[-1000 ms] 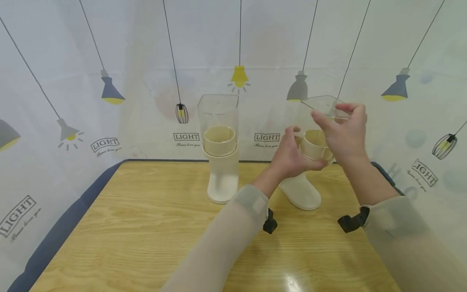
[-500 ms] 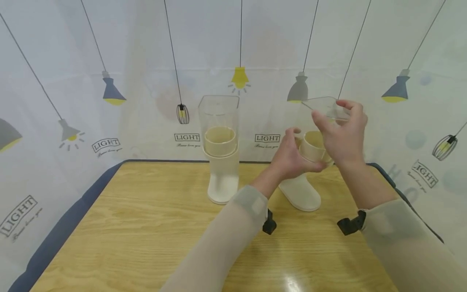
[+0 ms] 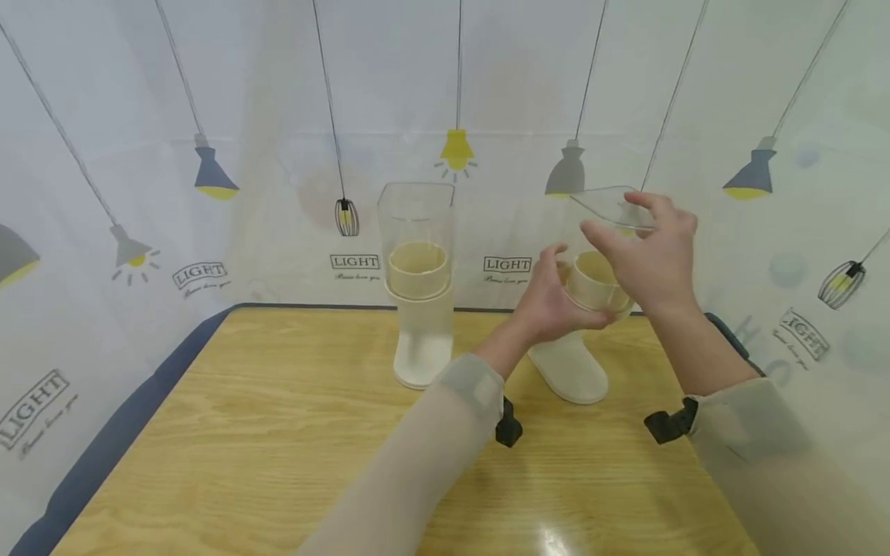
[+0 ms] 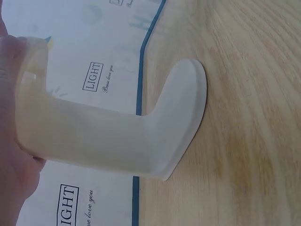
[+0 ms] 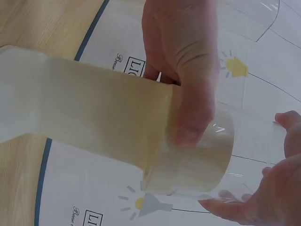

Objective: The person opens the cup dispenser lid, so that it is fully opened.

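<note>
Toward the back right of the table stands a white boot-shaped stand (image 3: 573, 371) with a cream collar (image 3: 596, 278) at its top. My left hand (image 3: 548, 305) grips it around the collar; the left wrist view shows the boot's foot on the wood. Over the collar sits a clear plastic container (image 3: 608, 205), open at the top and see-through. My right hand (image 3: 657, 259) holds the container's upper part between thumb and fingers. In the right wrist view, the container's lower end surrounds the collar, with the left thumb pressed across it. The right hand partly hides the container.
A second white boot-shaped stand (image 3: 426, 347) is to the left, topped by a clear container (image 3: 417, 208). Both are on a wooden table (image 3: 264, 432) with a dark blue edge. Behind hangs a white cloth (image 3: 278, 154) printed with lamps and the word LIGHT.
My right hand has shifted slightly left and turned a little on the clear container. The left hand keeps its grip on the collar. The second stand is unmoved.
</note>
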{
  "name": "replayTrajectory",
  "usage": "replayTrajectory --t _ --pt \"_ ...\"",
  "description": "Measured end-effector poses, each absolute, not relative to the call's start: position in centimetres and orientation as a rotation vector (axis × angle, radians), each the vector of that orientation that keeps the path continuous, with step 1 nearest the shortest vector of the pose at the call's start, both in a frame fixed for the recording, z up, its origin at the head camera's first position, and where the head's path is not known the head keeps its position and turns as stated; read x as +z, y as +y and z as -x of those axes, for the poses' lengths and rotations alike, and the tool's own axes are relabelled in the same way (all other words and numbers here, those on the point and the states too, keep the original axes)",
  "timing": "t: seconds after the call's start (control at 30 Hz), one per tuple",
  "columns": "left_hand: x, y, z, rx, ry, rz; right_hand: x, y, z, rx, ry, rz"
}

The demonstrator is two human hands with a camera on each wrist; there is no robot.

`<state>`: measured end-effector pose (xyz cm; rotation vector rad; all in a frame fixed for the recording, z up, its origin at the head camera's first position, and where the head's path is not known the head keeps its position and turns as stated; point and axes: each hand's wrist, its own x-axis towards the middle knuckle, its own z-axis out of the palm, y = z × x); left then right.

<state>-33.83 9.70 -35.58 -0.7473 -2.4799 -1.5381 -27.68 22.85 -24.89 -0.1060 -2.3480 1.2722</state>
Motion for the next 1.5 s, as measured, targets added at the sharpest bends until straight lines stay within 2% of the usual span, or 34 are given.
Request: replayTrajectory --t 0.47,0.73,1.1,1.5 --pt "-35.7 10.5 33.6 -1.562 -2.421 0.707 -24.3 22.8 27.4 1.272 -2.309 0.136" --pt "-35.9 9.9 34.2 -1.594 -2.411 0.794 -22.8 21.4 26.8 1.041 -2.426 0.01" --pt "-36.2 9.7 33.7 -1.59 -2.435 0.865 -22.8 23.8 26.1 1.055 -2.46 0.097" --pt "-36.1 9.2 33.2 -1.564 -2.406 0.799 -20.0 24.8 24.8 1.155 -2.355 0.152"
